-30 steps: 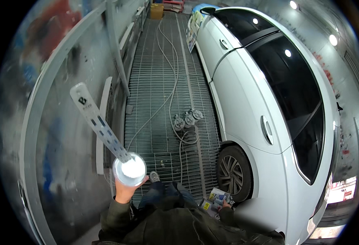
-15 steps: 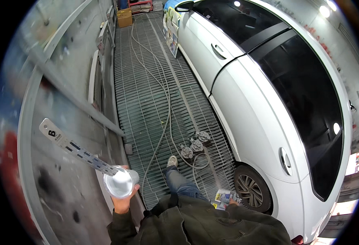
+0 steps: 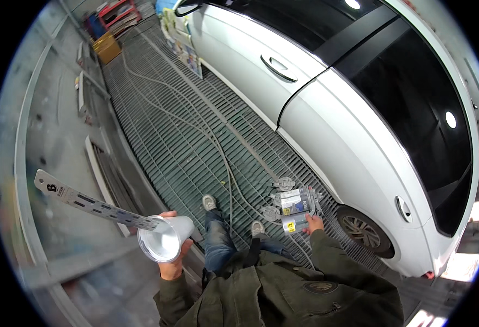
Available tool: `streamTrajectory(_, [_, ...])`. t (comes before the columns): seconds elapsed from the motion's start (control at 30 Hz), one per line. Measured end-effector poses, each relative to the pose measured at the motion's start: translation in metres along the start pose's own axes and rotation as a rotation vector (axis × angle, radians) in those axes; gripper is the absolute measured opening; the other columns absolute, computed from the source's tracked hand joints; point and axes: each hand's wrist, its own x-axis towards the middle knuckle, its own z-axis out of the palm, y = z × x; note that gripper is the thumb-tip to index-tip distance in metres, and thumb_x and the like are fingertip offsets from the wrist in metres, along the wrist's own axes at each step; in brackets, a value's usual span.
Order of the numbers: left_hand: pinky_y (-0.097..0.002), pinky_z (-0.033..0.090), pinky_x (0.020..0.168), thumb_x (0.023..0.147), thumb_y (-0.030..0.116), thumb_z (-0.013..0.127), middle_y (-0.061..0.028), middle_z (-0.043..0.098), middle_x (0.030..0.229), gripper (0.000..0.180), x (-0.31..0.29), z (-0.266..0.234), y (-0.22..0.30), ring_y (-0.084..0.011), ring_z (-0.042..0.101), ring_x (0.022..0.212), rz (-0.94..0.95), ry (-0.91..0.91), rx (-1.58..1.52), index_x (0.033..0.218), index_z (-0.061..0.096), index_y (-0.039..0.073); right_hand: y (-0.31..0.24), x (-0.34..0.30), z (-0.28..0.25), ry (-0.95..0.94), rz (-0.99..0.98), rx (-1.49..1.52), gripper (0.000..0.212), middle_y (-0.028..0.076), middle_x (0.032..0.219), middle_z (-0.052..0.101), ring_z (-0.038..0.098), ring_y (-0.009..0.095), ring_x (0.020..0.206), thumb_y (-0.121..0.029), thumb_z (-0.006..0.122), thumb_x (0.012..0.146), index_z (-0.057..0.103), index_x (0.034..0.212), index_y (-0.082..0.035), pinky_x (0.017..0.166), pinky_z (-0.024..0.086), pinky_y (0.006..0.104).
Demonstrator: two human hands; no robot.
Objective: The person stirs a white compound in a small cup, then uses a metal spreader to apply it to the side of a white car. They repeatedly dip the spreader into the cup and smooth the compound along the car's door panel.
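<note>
My left hand (image 3: 174, 266) is wrapped round a white plastic cup (image 3: 183, 228) with pale liquid or coating inside, its mouth tilted toward me. A long flat mixing stick (image 3: 95, 206), white with dark marks, leans in the cup and sticks out to the left. My right hand (image 3: 314, 223) is closed on a grey cylindrical container (image 3: 294, 223) with a yellow label. Directly beyond it shows a second labelled container (image 3: 295, 201) with grey parts at its right side; whether my hand also holds that one I cannot tell.
A white car (image 3: 327, 125) stands along the right, its wheel (image 3: 365, 231) near my right arm. Hoses (image 3: 217, 143) run over the floor grating (image 3: 168, 141). Round grey pieces (image 3: 283, 183) lie beyond the containers. A wall (image 3: 59, 131) is at left; a cardboard box (image 3: 107, 48) stands far off.
My right hand and the containers have come forward and up into fuller view. My view has turned, and both my feet now show. The cup and stick stay in my left hand.
</note>
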Motion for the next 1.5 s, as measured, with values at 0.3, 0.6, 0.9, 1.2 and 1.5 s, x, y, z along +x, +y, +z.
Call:
streamTrajectory(0.3, [-0.0458,0.044,0.097,0.064,0.023,0.091,-0.0133,0.055,0.122,0.082,0.214,-0.030,-0.026,-0.0294,0.053,0.117,0.095,-0.358,0.046,0.130,0.045,0.011,-0.056,-0.036,0.091,0.207,0.149,-0.220,0.047,0.012,0.072,0.068,0.067,0.024,0.052,-0.041,0.069,0.089,0.066,0.097,0.005,0.046,0.049,0.0363])
streamTrajectory(0.6, [-0.0476,0.044,0.097,0.064,0.028,0.088,-0.0121,0.051,0.125,0.092,0.351,-0.014,-0.059,-0.0302,0.050,0.118,0.051,-0.488,0.079,0.139,0.036,0.013,-0.061,-0.066,0.129,0.131,0.301,-0.581,0.040,0.018,0.084,0.071,0.070,0.028,0.069,-0.040,0.065,0.089,0.071,0.092,0.000,0.071,0.055,0.0419])
streamTrajectory(0.9, [-0.0481,0.045,0.094,0.062,0.032,0.088,-0.0154,0.053,0.120,0.089,0.447,0.051,-0.086,-0.0309,0.052,0.115,0.001,-0.600,0.087,0.133,0.040,0.006,-0.101,-0.034,0.191,0.229,0.414,-0.470,0.047,0.016,0.081,0.071,0.068,0.032,0.076,-0.049,0.061,0.087,0.073,0.092,-0.003,0.073,0.053,0.0454])
streamTrajectory(1.2, [-0.0524,0.041,0.099,0.060,0.035,0.092,-0.0140,0.052,0.116,0.092,0.523,0.111,-0.130,-0.0329,0.051,0.114,0.005,-0.889,0.021,0.131,0.039,0.011,-0.189,0.030,0.241,0.141,0.366,-0.554,0.044,0.014,0.096,0.071,0.065,0.035,0.093,-0.052,0.062,0.085,0.072,0.102,-0.013,0.079,0.051,0.0492])
streamTrajectory(1.5, [-0.0514,0.042,0.097,0.060,0.035,0.092,-0.0120,0.050,0.119,0.092,0.536,0.089,-0.285,-0.0326,0.049,0.113,-0.023,-0.977,0.020,0.132,0.039,0.012,-0.158,0.199,0.322,0.087,0.212,-0.581,0.043,0.013,0.097,0.071,0.066,0.034,0.095,-0.053,0.059,0.084,0.073,0.101,-0.016,0.080,0.053,0.0487])
